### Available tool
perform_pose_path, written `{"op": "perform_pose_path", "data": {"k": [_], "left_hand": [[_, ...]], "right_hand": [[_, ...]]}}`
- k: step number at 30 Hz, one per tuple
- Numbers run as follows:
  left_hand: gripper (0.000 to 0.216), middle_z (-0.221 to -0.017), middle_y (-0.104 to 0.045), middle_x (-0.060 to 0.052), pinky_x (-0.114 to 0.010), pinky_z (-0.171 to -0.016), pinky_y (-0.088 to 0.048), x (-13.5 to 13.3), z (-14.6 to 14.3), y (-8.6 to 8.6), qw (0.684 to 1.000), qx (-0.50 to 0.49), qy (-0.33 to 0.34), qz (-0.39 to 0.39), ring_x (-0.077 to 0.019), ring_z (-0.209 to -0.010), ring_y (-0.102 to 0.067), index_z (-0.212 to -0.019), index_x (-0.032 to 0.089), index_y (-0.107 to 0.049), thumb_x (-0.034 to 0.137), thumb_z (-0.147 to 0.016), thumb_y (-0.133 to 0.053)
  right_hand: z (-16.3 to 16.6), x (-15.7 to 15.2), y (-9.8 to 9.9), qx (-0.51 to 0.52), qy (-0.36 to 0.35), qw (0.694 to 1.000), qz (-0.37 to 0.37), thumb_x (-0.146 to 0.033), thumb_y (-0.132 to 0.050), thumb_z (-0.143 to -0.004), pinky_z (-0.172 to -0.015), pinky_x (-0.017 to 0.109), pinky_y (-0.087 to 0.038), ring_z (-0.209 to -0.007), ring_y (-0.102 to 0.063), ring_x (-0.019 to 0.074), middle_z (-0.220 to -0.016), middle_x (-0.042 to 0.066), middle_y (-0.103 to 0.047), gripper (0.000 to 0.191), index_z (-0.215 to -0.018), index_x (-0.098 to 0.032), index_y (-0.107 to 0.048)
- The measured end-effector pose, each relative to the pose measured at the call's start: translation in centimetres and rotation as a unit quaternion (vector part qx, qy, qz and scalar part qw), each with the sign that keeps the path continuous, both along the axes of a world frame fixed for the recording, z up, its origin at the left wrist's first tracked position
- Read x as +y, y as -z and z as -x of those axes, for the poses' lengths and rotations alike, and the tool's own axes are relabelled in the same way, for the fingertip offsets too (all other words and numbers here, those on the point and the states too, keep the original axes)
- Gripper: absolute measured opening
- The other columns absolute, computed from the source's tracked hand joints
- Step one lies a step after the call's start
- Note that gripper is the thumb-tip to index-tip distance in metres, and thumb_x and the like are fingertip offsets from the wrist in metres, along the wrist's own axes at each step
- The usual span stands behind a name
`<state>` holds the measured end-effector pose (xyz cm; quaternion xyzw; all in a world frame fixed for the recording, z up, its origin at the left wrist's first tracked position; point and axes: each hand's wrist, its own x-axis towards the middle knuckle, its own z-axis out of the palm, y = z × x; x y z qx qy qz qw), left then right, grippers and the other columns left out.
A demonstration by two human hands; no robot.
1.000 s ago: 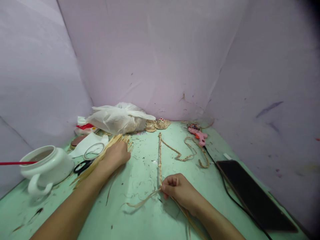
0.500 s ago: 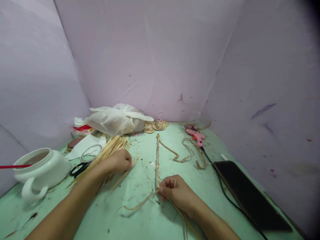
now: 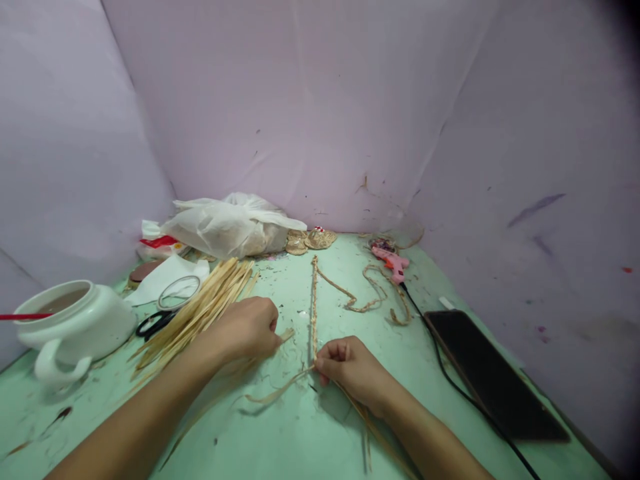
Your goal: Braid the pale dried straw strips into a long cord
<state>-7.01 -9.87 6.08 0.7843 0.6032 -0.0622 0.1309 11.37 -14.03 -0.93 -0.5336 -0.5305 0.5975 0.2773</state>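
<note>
L hand (image 3: 255, 327) pinching straw strip (image 3: 287, 335); R hand (image 3: 355, 370) gripping near end of straw braid (image 3: 315, 307). Best: braid taut, loose tail (image 3: 275, 398) on left untangled.

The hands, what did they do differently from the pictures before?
The left hand moved right, off the straw pile and toward the braid, bringing a strip along. The right hand still pinches the braid's near end.

Soft light, bit dim. Gray shadow under right hand (image 3: 353, 373). Left hand (image 3: 250, 327) little blurry. Top right corner black.
</note>
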Motion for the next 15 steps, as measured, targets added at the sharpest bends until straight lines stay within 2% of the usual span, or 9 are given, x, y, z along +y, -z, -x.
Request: {"op": "perform_pose_path", "data": {"k": [4,7,11,13,15], "left_hand": [[0.014,-0.06,-0.058,-0.004,-0.024,-0.048,-0.026,-0.2,-0.7,1.5,1.0,-0.006,-0.001,-0.016,-0.0147,-0.054,-0.048,-0.059,0.02,-0.061,0.025,-0.055,-0.048],[0.016,-0.061,-0.058,-0.003,-0.023,-0.048,-0.028,0.2,-0.7,2.3,0.998,-0.061,0.009,0.009,-0.0138,-0.055,-0.048,-0.059,0.019,-0.061,0.021,-0.055,-0.046],[0.017,-0.057,-0.055,0.0,-0.021,-0.047,-0.03,0.4,-0.7,2.2,0.982,-0.17,0.011,0.081,-0.0114,-0.054,-0.047,-0.061,0.017,-0.059,0.021,-0.058,-0.044],[0.016,-0.057,-0.056,0.001,-0.02,-0.047,-0.03,0.2,-1.0,1.8,0.98,-0.182,0.014,0.081,-0.0109,-0.054,-0.047,-0.062,0.017,-0.059,0.022,-0.059,-0.045],[0.013,-0.059,-0.057,0.001,-0.021,-0.048,-0.03,-0.2,-1.4,1.6,0.987,-0.149,0.023,0.049,-0.0113,-0.055,-0.047,-0.061,0.018,-0.059,0.023,-0.058,-0.047]], "right_hand": [[0.1,-0.1,-0.4,-0.002,-0.004,1.0,-0.007,-0.017,-0.05,-0.06,-0.041,0.02,-0.019,-0.04,-0.028,0.0044,-0.043,-0.003,-0.048,0.011,-0.052,-0.012,-0.055],[0.1,-0.1,-0.7,-0.008,-0.001,1.0,-0.007,-0.016,-0.05,-0.059,-0.042,0.02,-0.02,-0.04,-0.029,0.0045,-0.043,-0.002,-0.049,0.01,-0.051,-0.012,-0.055],[0.0,-0.1,-0.7,-0.011,-0.002,1.0,-0.005,-0.015,-0.049,-0.06,-0.042,0.019,-0.021,-0.04,-0.029,0.0045,-0.044,-0.002,-0.05,0.01,-0.052,-0.012,-0.055],[0.0,-0.1,-0.6,-0.011,-0.003,1.0,0.0,-0.016,-0.049,-0.06,-0.041,0.019,-0.021,-0.04,-0.029,0.0043,-0.045,-0.002,-0.05,0.011,-0.052,-0.012,-0.055],[0.0,-0.1,-0.6,-0.011,-0.003,1.0,0.001,-0.016,-0.049,-0.06,-0.041,0.019,-0.02,-0.039,-0.028,0.0041,-0.044,-0.002,-0.05,0.011,-0.052,-0.012,-0.055]]}}
